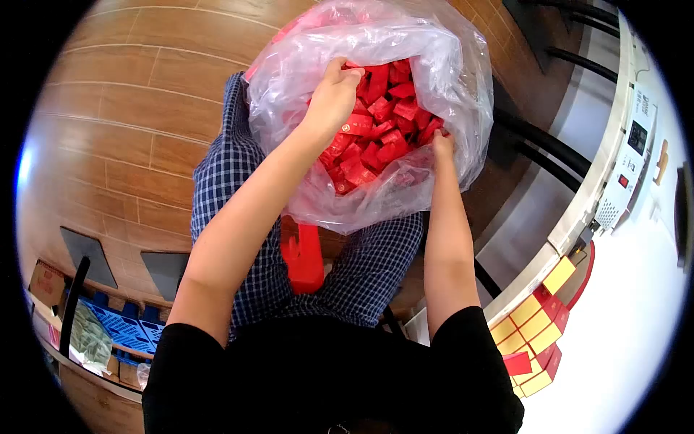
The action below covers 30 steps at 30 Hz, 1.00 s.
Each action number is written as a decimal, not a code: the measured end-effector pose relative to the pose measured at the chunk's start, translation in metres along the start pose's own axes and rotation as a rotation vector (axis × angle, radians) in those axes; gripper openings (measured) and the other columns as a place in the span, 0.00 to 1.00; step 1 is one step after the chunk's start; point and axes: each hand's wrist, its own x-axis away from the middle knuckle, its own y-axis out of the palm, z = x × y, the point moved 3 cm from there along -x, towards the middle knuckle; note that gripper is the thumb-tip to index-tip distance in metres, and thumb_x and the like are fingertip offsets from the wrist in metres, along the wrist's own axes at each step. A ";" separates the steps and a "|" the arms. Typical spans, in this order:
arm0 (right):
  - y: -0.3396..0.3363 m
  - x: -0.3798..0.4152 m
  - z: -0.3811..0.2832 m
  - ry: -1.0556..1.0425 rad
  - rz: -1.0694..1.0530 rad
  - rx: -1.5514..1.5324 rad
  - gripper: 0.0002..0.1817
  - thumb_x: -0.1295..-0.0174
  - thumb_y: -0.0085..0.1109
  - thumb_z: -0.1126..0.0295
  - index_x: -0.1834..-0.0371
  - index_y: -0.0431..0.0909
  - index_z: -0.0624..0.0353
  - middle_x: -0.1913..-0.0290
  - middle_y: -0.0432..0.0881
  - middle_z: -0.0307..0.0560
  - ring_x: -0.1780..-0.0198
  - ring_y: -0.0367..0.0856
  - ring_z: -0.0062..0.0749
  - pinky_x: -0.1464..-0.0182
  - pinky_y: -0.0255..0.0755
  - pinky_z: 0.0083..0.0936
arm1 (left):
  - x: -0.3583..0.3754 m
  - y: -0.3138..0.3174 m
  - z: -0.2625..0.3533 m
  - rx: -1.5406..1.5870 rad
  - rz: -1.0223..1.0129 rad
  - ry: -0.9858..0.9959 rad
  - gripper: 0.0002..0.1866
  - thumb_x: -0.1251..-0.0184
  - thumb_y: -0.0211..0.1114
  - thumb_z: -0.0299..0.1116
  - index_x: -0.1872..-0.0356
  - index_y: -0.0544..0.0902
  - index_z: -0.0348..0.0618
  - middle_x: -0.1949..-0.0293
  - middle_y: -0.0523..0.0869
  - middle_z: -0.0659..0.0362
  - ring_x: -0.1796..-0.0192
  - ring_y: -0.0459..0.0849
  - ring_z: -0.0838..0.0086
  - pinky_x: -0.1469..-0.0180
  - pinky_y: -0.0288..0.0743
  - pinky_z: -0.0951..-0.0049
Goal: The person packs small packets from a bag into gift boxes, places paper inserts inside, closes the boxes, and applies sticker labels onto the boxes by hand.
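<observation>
Head view: a clear bag (303, 108) full of red packets (376, 130) rests on the person's lap, on checked trousers (224, 181). The left hand (332, 98) reaches into the bag's mouth, fingers curled down among the packets — whether it grips one, I cannot tell. The right hand (442, 145) pinches the bag's near rim. A red stool (303, 257) shows below, a white table (614, 289) to the right.

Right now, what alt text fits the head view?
A seated person's left hand reaches into a clear plastic bag full of small red boxes on their lap, while the right hand grips the bag's rim.
</observation>
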 end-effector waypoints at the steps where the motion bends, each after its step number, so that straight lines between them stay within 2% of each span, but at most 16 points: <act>1: -0.003 0.000 0.011 0.036 0.025 -0.019 0.29 0.41 0.61 0.54 0.41 0.75 0.63 0.42 0.78 0.61 0.38 0.75 0.52 0.38 0.67 0.38 | 0.000 0.000 -0.001 0.001 -0.007 -0.008 0.23 0.27 0.48 0.37 0.35 0.66 0.36 0.39 0.78 0.54 0.35 0.72 0.68 0.34 0.60 0.68; 2: -0.001 -0.001 0.017 0.043 0.024 -0.014 0.29 0.41 0.61 0.54 0.41 0.75 0.63 0.42 0.78 0.61 0.38 0.75 0.52 0.38 0.67 0.38 | 0.001 0.001 -0.003 0.013 -0.047 -0.024 0.23 0.27 0.48 0.37 0.35 0.65 0.38 0.40 0.79 0.54 0.35 0.72 0.69 0.34 0.60 0.68; 4: 0.007 0.002 0.009 -0.006 -0.053 -0.152 0.41 0.44 0.59 0.43 0.36 0.69 0.66 0.38 0.72 0.68 0.35 0.67 0.64 0.30 0.57 0.42 | 0.006 0.004 0.002 0.021 -0.086 -0.045 0.24 0.27 0.47 0.37 0.34 0.65 0.39 0.41 0.79 0.54 0.36 0.73 0.69 0.34 0.60 0.68; 8: 0.021 0.016 -0.054 -0.004 -0.038 -0.021 0.45 0.49 0.65 0.40 0.36 0.70 0.66 0.38 0.73 0.66 0.34 0.69 0.54 0.34 0.62 0.38 | 0.008 0.010 0.001 0.110 -0.062 -0.080 0.25 0.27 0.47 0.36 0.32 0.64 0.39 0.41 0.80 0.55 0.36 0.73 0.70 0.34 0.60 0.69; 10: 0.036 0.012 -0.078 -0.003 -0.013 0.047 0.59 0.57 0.68 0.34 0.29 0.60 0.66 0.31 0.63 0.68 0.28 0.61 0.54 0.28 0.55 0.37 | 0.006 0.011 -0.004 0.132 -0.062 -0.116 0.25 0.27 0.47 0.36 0.31 0.63 0.39 0.42 0.81 0.55 0.37 0.73 0.71 0.34 0.60 0.70; 11: 0.035 0.007 -0.085 0.175 -0.169 -0.003 0.69 0.64 0.72 0.31 0.26 0.49 0.67 0.26 0.54 0.65 0.25 0.52 0.52 0.25 0.47 0.39 | 0.007 0.011 -0.003 0.123 -0.055 -0.125 0.25 0.27 0.47 0.36 0.31 0.63 0.39 0.42 0.81 0.55 0.37 0.73 0.71 0.34 0.60 0.70; 13: 0.051 -0.008 -0.076 0.133 -0.165 -0.236 0.75 0.69 0.71 0.28 0.26 0.45 0.72 0.28 0.55 0.71 0.26 0.53 0.59 0.26 0.48 0.42 | 0.008 0.011 -0.002 0.116 -0.039 -0.112 0.25 0.27 0.47 0.37 0.32 0.65 0.40 0.43 0.81 0.55 0.37 0.73 0.71 0.34 0.61 0.70; 15: 0.052 -0.009 -0.080 0.153 -0.183 -0.503 0.73 0.67 0.79 0.39 0.26 0.44 0.73 0.27 0.59 0.59 0.26 0.57 0.45 0.26 0.50 0.36 | 0.007 0.009 -0.005 0.101 -0.030 -0.107 0.24 0.27 0.48 0.37 0.33 0.66 0.40 0.43 0.82 0.55 0.38 0.74 0.71 0.34 0.61 0.70; 17: 0.047 -0.001 -0.084 0.117 -0.219 -0.630 0.70 0.64 0.80 0.42 0.27 0.45 0.72 0.28 0.60 0.58 0.27 0.58 0.45 0.26 0.49 0.36 | 0.003 0.007 -0.007 0.091 -0.028 -0.097 0.24 0.28 0.48 0.37 0.33 0.67 0.40 0.44 0.82 0.56 0.38 0.74 0.72 0.34 0.61 0.71; 19: 0.076 -0.018 -0.051 0.137 -0.176 -0.526 0.65 0.61 0.79 0.45 0.28 0.49 0.71 0.30 0.64 0.61 0.28 0.61 0.47 0.27 0.53 0.37 | 0.002 0.008 -0.008 0.091 -0.031 -0.135 0.24 0.28 0.48 0.37 0.34 0.68 0.40 0.44 0.82 0.56 0.38 0.74 0.72 0.35 0.61 0.71; 21: 0.092 -0.030 -0.033 -0.205 -0.157 -0.403 0.58 0.61 0.79 0.48 0.30 0.57 0.67 0.33 0.67 0.66 0.32 0.65 0.55 0.30 0.58 0.41 | 0.003 0.010 -0.006 0.085 -0.031 -0.136 0.24 0.28 0.48 0.37 0.34 0.68 0.41 0.44 0.82 0.56 0.38 0.74 0.72 0.35 0.61 0.71; 22: 0.080 -0.002 -0.052 -0.157 -0.075 -0.166 0.51 0.59 0.77 0.51 0.33 0.62 0.64 0.38 0.70 0.69 0.36 0.68 0.62 0.33 0.62 0.45 | 0.004 0.011 -0.005 0.081 -0.029 -0.135 0.24 0.28 0.49 0.37 0.35 0.69 0.41 0.44 0.82 0.56 0.38 0.74 0.72 0.35 0.60 0.71; 23: 0.092 0.004 -0.047 -0.230 -0.158 -0.229 0.48 0.59 0.76 0.52 0.34 0.65 0.63 0.41 0.73 0.69 0.39 0.70 0.64 0.35 0.63 0.47 | 0.004 0.012 -0.006 0.083 -0.039 -0.134 0.24 0.28 0.49 0.37 0.35 0.69 0.41 0.44 0.82 0.56 0.38 0.74 0.72 0.35 0.60 0.71; 25: 0.072 0.062 -0.085 -0.454 -0.016 -0.073 0.46 0.59 0.75 0.55 0.35 0.66 0.61 0.44 0.74 0.66 0.42 0.72 0.61 0.38 0.65 0.49 | 0.002 0.012 -0.010 0.093 -0.034 -0.122 0.23 0.29 0.50 0.38 0.35 0.70 0.41 0.44 0.82 0.56 0.38 0.74 0.71 0.34 0.60 0.70; 28: 0.065 0.119 -0.106 -0.558 -0.248 -0.327 0.48 0.58 0.73 0.64 0.31 0.60 0.63 0.36 0.69 0.67 0.35 0.68 0.55 0.32 0.62 0.41 | 0.006 0.013 -0.006 0.095 -0.010 -0.156 0.24 0.30 0.51 0.38 0.35 0.70 0.41 0.44 0.82 0.56 0.37 0.73 0.71 0.33 0.59 0.69; 30: 0.053 0.151 -0.114 -0.355 -0.468 -0.572 0.44 0.52 0.71 0.68 0.31 0.59 0.64 0.37 0.71 0.60 0.36 0.71 0.47 0.33 0.63 0.36 | 0.003 0.009 -0.012 0.088 -0.013 -0.120 0.24 0.30 0.51 0.39 0.35 0.70 0.41 0.44 0.82 0.57 0.36 0.72 0.71 0.32 0.59 0.69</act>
